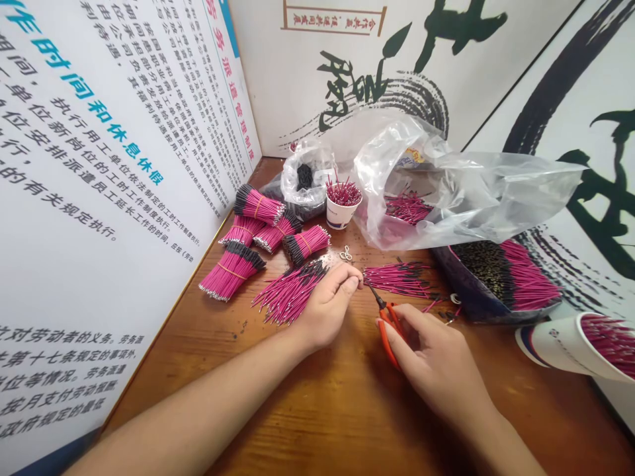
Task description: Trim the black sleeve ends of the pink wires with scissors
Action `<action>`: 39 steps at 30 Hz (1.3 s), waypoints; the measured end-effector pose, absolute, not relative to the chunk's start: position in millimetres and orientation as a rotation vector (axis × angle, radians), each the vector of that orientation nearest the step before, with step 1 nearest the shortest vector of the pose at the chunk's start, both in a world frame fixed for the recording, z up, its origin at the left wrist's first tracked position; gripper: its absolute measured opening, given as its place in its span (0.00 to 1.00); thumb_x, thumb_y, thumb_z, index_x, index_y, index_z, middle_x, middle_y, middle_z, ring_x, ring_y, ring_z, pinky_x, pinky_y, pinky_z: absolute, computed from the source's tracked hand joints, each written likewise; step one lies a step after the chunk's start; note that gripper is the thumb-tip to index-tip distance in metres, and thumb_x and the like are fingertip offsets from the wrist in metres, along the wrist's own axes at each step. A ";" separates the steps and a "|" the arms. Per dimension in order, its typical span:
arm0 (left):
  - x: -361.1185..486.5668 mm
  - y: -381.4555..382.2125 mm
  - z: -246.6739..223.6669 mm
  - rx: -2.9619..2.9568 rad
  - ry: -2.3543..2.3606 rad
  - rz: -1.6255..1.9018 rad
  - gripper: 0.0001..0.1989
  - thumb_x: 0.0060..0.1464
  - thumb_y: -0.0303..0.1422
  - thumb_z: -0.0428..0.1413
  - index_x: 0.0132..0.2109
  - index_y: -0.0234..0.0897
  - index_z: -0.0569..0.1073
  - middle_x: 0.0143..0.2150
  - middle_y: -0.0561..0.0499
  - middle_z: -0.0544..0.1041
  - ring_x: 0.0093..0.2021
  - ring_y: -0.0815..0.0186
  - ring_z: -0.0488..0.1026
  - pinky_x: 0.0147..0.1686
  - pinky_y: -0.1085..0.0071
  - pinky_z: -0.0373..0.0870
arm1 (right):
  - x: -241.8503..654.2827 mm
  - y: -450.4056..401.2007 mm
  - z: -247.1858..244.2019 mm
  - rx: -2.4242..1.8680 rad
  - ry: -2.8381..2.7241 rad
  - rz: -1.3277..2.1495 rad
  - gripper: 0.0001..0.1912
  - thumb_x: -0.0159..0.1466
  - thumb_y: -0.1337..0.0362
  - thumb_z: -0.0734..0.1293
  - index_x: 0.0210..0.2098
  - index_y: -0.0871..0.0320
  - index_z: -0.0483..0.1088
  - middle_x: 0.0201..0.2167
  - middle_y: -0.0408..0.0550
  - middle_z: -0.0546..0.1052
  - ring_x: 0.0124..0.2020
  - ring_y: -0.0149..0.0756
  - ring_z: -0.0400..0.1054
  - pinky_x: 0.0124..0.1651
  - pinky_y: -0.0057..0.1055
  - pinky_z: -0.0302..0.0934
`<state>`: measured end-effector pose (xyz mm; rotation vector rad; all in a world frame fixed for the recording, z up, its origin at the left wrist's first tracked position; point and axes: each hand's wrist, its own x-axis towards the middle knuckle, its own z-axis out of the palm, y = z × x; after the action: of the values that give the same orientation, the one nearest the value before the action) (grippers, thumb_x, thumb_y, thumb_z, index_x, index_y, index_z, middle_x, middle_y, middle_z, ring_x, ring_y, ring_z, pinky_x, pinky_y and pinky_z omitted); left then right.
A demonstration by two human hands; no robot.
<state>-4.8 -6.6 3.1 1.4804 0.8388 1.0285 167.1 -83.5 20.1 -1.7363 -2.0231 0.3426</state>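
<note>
My right hand (429, 350) is wrapped round the orange handles of a small pair of scissors (389, 324), whose dark tip points up and left toward my other hand. My left hand (333, 301) is closed in a pinch just left of that tip; what lies between its fingertips is too small to make out. Under and beside my left hand spreads a loose pile of pink wires with black ends (292, 291). Right of its fingertips lies another loose row of pink wires (399, 277) on the wooden table (317, 410).
Banded wire bundles (231, 270) are stacked at the left. Behind stand a paper cup of wires (340, 215), a bag of black pieces (307, 175) and a large clear bag (471, 192). A dark container (476, 297) and a tilted cup (560, 340) are at the right.
</note>
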 end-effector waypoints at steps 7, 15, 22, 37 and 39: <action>-4.4 -6.1 3.9 1.511 0.830 1.035 0.11 0.65 0.32 0.44 0.34 0.37 0.64 0.33 0.52 0.63 0.39 0.65 0.62 0.44 0.70 0.60 | 166.0 -82.5 22.6 -1.731 -2.050 0.341 0.13 0.68 0.56 0.62 0.31 0.56 0.70 0.20 0.40 0.71 0.23 0.34 0.66 0.29 0.28 0.54; -5.2 -5.8 3.3 1.530 0.823 1.027 0.12 0.66 0.32 0.44 0.33 0.37 0.64 0.33 0.52 0.62 0.39 0.65 0.62 0.45 0.69 0.59 | 170.5 -82.3 22.3 -1.730 -2.071 0.383 0.13 0.68 0.55 0.62 0.33 0.56 0.72 0.23 0.42 0.75 0.25 0.34 0.67 0.30 0.28 0.55; -5.4 -5.8 1.0 1.513 0.829 1.008 0.13 0.66 0.34 0.43 0.32 0.37 0.63 0.32 0.52 0.61 0.38 0.64 0.61 0.44 0.68 0.59 | 170.8 -82.5 24.0 -1.764 -2.061 0.362 0.14 0.69 0.55 0.61 0.31 0.56 0.70 0.21 0.41 0.72 0.24 0.34 0.66 0.29 0.29 0.54; -5.6 -5.6 2.9 1.542 0.864 0.991 0.13 0.65 0.34 0.43 0.32 0.37 0.63 0.32 0.52 0.62 0.38 0.64 0.62 0.45 0.68 0.61 | 170.6 -81.9 25.2 -1.750 -2.109 0.392 0.15 0.70 0.56 0.60 0.30 0.55 0.69 0.23 0.43 0.75 0.26 0.36 0.67 0.30 0.29 0.55; -5.4 -5.4 3.0 1.550 0.854 0.995 0.13 0.65 0.34 0.43 0.31 0.37 0.63 0.32 0.52 0.63 0.38 0.64 0.63 0.45 0.68 0.61 | 170.8 -82.0 25.6 -1.750 -2.094 0.376 0.15 0.70 0.56 0.60 0.31 0.55 0.69 0.23 0.43 0.74 0.26 0.35 0.67 0.30 0.29 0.55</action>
<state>-5.4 -5.4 3.0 1.5502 0.8542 0.9954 170.8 -82.0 25.6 -1.7503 -2.0939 0.3756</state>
